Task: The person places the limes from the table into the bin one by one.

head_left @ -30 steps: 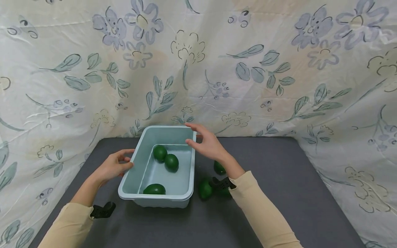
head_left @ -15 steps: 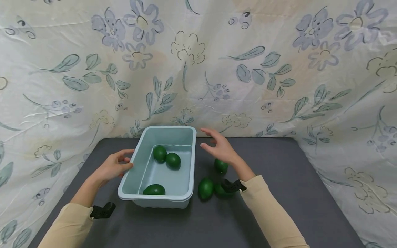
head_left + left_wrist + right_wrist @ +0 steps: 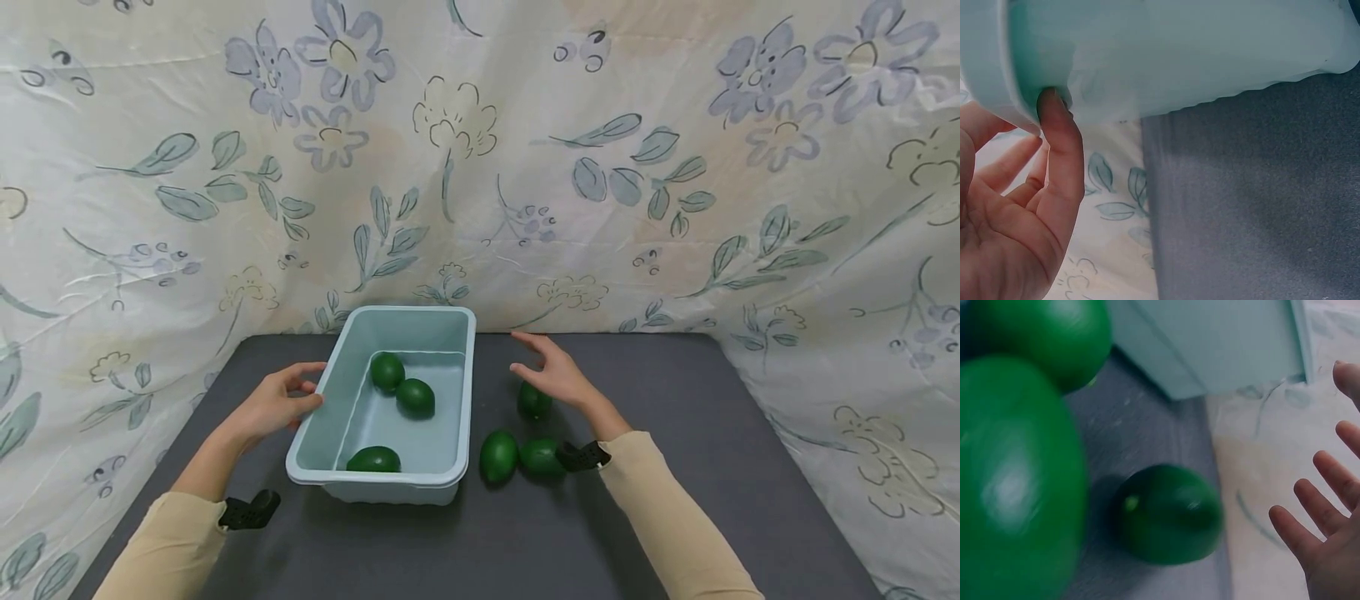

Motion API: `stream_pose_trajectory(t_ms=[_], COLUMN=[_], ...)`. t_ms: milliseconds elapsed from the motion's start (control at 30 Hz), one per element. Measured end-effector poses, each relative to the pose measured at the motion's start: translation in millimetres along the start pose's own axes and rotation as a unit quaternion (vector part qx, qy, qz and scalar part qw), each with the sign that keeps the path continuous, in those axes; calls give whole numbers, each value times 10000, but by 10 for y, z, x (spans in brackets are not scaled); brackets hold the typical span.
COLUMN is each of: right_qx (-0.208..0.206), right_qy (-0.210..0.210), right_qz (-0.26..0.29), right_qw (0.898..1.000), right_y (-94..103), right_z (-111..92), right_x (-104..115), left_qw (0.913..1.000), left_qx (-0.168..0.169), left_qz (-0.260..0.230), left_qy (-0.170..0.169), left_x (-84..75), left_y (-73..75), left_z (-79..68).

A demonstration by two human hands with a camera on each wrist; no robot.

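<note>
Taking twelve o'clock as the side away from the person, a pale blue bin (image 3: pixel 378 479) is standing toward ten o'clock on a dark grey table (image 3: pixel 690 417). The left hand (image 3: pixel 270 406) is grasping the bin at its nine o'clock side, bending its fingers and pinching at the rim; in the left wrist view, one digit is pressing against the outer wall (image 3: pixel 1166 56) just under that rim. Inside the bin, three green oval fruits are lying: a back fruit (image 3: pixel 387 371) toward twelve o'clock, a middle fruit (image 3: pixel 416 398) close against it at its four o'clock, and a front fruit (image 3: pixel 373 457) at six o'clock, hiding its lower edge behind the near rim. Outside, a side fruit (image 3: pixel 498 457) is resting just beside the bin at four o'clock, and a neighbouring fruit (image 3: pixel 540 460) is lying at its three o'clock; whether these two are touching, I cannot tell. A far fruit (image 3: pixel 534 404) is sitting at twelve o'clock from the neighbouring one. The right hand (image 3: pixel 558 375) is hanging released at three o'clock from the bin, apart from its rim, and is partly covering the far fruit in the head view; in the right wrist view its fingers (image 3: pixel 1329 481) are spreading apart. Black wrist straps (image 3: pixel 249 510) are circling both wrists beside beige sleeves (image 3: pixel 675 525), and a flowered cloth (image 3: pixel 637 50) is hanging at twelve o'clock.
</note>
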State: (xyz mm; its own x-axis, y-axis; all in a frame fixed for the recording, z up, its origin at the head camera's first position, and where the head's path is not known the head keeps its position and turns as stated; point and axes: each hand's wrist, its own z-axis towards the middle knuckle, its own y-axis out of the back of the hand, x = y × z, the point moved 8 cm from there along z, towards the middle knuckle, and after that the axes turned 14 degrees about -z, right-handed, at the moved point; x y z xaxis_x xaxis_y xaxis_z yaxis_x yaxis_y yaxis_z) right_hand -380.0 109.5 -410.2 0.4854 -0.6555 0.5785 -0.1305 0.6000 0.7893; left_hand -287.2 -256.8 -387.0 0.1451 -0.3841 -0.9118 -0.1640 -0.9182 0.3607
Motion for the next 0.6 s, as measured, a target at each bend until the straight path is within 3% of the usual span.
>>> stream_pose_trajectory(t_ms=[300,600], right_qx=[243,430], right_qy=[-263,-281], right_qz=[-308,-550], right_qw=[9989,9972], right_y=[-131,-242], right_z=[-112,-228], right_x=[-279,-417], left_qw=[10000,10000], left_qx=[33,27], left_qz=[6,-40], left_qy=[-38,-21], left_x=[-24,-30], left_y=[-12,-17], left_z=[-15,-28])
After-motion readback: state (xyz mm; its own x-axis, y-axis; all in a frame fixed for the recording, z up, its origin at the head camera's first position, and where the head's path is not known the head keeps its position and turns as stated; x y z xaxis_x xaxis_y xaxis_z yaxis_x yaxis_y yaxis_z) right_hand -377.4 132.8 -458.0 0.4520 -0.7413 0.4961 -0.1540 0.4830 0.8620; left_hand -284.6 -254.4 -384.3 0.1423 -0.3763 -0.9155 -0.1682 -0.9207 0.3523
